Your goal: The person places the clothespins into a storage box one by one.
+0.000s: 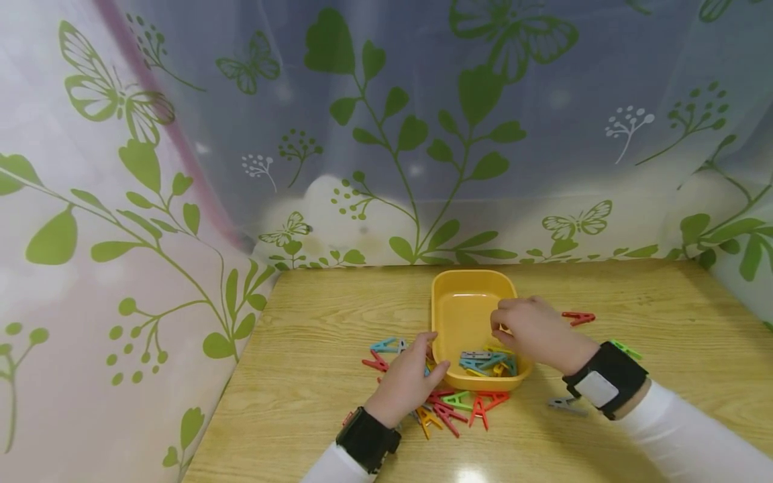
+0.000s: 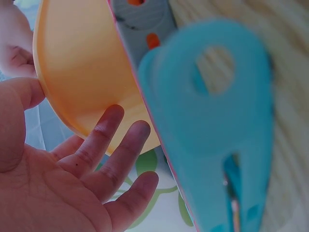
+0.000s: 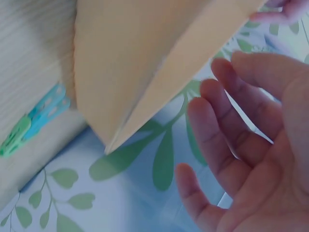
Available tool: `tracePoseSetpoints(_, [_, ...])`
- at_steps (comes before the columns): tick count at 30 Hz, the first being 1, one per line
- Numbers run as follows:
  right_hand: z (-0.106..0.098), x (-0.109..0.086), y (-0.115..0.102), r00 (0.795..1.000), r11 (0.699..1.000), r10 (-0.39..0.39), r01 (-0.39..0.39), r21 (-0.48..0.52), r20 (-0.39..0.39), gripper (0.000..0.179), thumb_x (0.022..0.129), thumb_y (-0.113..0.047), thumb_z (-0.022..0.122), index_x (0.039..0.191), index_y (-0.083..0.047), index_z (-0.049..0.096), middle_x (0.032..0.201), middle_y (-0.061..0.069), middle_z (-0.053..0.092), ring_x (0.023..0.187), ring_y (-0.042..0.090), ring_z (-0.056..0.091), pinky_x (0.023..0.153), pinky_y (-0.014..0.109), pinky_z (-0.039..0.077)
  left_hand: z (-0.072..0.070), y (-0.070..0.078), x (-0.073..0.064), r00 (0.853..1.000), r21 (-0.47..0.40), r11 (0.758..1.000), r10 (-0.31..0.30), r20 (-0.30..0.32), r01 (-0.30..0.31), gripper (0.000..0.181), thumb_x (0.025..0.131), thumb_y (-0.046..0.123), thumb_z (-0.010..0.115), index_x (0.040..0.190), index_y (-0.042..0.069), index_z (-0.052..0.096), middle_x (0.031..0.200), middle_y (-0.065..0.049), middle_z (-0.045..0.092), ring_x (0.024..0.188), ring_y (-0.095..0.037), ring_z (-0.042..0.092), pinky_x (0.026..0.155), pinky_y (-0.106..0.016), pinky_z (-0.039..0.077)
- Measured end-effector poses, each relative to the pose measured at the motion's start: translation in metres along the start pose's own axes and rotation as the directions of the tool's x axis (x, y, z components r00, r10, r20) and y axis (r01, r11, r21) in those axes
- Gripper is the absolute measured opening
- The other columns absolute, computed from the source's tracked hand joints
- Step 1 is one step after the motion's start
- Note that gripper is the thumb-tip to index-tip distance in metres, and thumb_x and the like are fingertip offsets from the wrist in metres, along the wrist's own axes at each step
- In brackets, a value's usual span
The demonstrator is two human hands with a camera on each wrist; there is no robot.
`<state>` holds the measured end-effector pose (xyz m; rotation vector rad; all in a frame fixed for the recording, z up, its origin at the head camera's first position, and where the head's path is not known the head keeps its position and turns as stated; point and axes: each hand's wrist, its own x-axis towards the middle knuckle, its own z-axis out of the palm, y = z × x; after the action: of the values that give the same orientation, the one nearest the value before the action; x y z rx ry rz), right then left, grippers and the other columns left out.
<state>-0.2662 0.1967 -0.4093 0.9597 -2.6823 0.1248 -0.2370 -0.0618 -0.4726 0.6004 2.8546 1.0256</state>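
A yellow plastic basin point(image 1: 443, 315) stands on the wooden table with several clothespins point(image 1: 477, 362) bunched in its near end. At its left side is my left hand point(image 1: 406, 381); in the left wrist view the thumb point(image 2: 34, 92) touches the rim and the spread fingers point(image 2: 104, 133) lie along the outer wall. My right hand point(image 1: 534, 332) hangs over the right rim, fingertips above the inside. Its fingers point(image 3: 217, 135) are loosely bent in the right wrist view, with nothing seen between them. Part of a clothespin pile point(image 1: 449, 409) is hidden under my left hand.
A red clothespin point(image 1: 578, 318), a green clothespin point(image 1: 627, 349) and a grey clothespin point(image 1: 566, 405) lie right of the basin. Blue clothespins point(image 1: 383, 345) lie to its left. A patterned curtain point(image 1: 386, 168) hangs behind the wooden table point(image 1: 326, 302).
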Motion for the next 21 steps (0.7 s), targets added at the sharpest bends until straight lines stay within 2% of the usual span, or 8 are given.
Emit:
tracePoseSetpoints(5, [-0.008, -0.002, 0.019, 0.994, 0.999, 0.044, -0.042, 0.019, -0.097, 0.012, 0.086, -0.012, 0.084, 0.089, -0.015, 0.072, 0.082, -0.002, 0.063, 0.06, 0.005, 0.05, 0.063, 0.037, 0.05, 0.0, 0.001, 0.0, 1.0, -0.005, 1.0, 0.002, 0.002, -0.002, 0.058, 0.105, 0.035, 0.062, 0.151, 0.006, 0.044, 0.111, -0.007, 0.067, 0.089, -0.017, 0.064, 0.07, -0.025, 0.047])
tracePoseSetpoints(7, [-0.01, -0.003, 0.028, 0.988, 0.998, 0.064, -0.061, 0.023, -0.143, 0.011, 0.087, -0.01, 0.082, 0.091, -0.011, 0.072, 0.084, 0.002, 0.066, 0.061, 0.008, 0.054, 0.06, 0.033, 0.049, 0.0, 0.001, 0.0, 1.0, -0.005, 1.0, 0.003, 0.003, -0.003, 0.058, 0.105, 0.035, 0.062, 0.152, 0.006, 0.044, 0.111, -0.007, 0.067, 0.088, -0.017, 0.064, 0.07, -0.025, 0.047])
tracePoseSetpoints(12, [-0.01, -0.007, 0.053, 0.971, 0.992, 0.127, -0.129, 0.002, -0.204, 0.007, 0.089, -0.008, 0.078, 0.092, -0.006, 0.072, 0.086, 0.008, 0.068, 0.069, 0.02, 0.063, 0.062, 0.039, 0.054, -0.001, 0.001, -0.001, 1.0, -0.008, 1.0, 0.0, 0.005, 0.0, 0.058, 0.105, 0.035, 0.062, 0.152, 0.006, 0.043, 0.11, -0.008, 0.067, 0.085, -0.015, 0.062, 0.068, -0.025, 0.045])
tracePoseSetpoints(18, [-0.005, -0.016, 0.075, 0.976, 0.981, 0.184, -0.189, -0.034, -0.12, 0.006, 0.089, -0.007, 0.077, 0.087, -0.006, 0.072, 0.081, 0.006, 0.066, 0.066, 0.018, 0.061, 0.06, 0.039, 0.053, -0.001, 0.002, 0.0, 1.0, -0.011, 1.0, -0.004, 0.005, 0.004, 0.058, 0.105, 0.034, 0.062, 0.152, 0.006, 0.043, 0.11, -0.007, 0.066, 0.086, -0.016, 0.062, 0.068, -0.025, 0.045])
tracePoseSetpoints(21, [0.001, -0.02, 0.082, 0.977, 0.976, 0.212, -0.213, -0.042, -0.032, 0.005, 0.088, -0.008, 0.078, 0.086, -0.007, 0.073, 0.08, 0.004, 0.066, 0.065, 0.017, 0.061, 0.062, 0.043, 0.055, 0.0, 0.001, 0.0, 1.0, -0.01, 1.0, -0.003, 0.003, 0.003, 0.058, 0.105, 0.034, 0.062, 0.152, 0.006, 0.043, 0.11, -0.007, 0.066, 0.086, -0.015, 0.062, 0.068, -0.025, 0.045])
